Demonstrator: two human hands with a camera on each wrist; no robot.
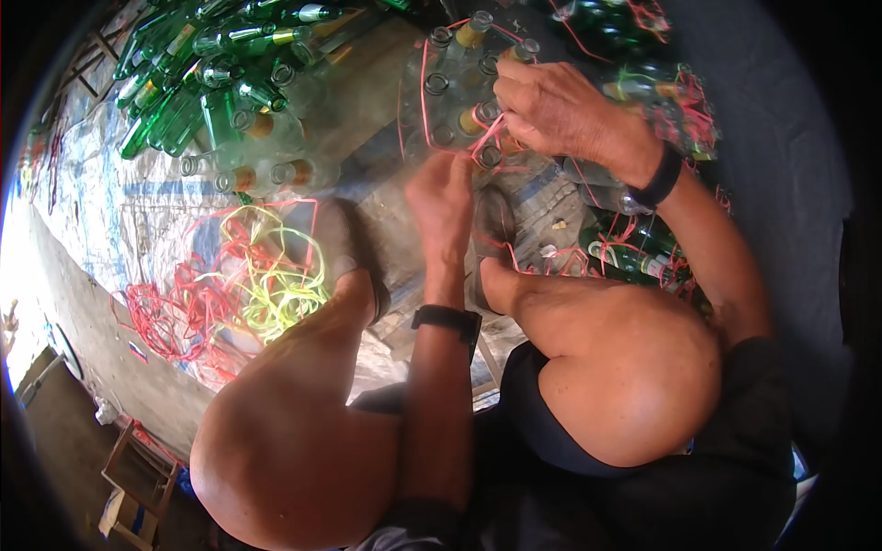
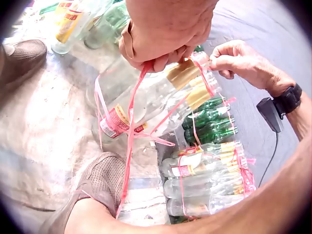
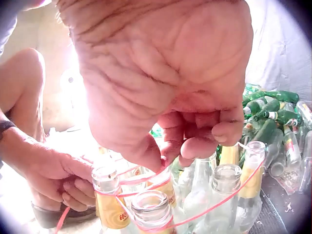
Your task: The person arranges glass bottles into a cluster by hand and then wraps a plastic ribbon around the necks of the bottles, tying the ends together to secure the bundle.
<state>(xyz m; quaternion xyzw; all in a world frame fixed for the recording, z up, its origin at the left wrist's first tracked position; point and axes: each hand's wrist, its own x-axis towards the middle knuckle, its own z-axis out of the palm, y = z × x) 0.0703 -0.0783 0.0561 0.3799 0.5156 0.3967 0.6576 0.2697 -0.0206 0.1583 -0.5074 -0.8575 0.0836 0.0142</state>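
Observation:
Clear glass bottles (image 1: 470, 37) with yellow neck labels stand in a bundle in front of the person, a pink plastic strap (image 1: 424, 92) round their necks. My left hand (image 1: 441, 207) grips the strap at the near side of the bundle; in the left wrist view a length of the strap (image 2: 130, 141) hangs from its curled fingers. Over the bottle tops, my right hand (image 1: 570, 115) pinches the strap between thumb and fingers. The right wrist view shows the strap (image 3: 209, 210) running round the bottle mouths (image 3: 152, 207) below that hand.
Green bottles (image 1: 216, 83) lie heaped at the back left, with clear bottles (image 1: 262, 174) nearer. Loose pink and yellow strapping (image 1: 276, 285) lies left of the shoes (image 1: 342, 239). Tied bundles of green bottles (image 2: 209, 124) and clear bottles (image 2: 204, 187) lie on the right.

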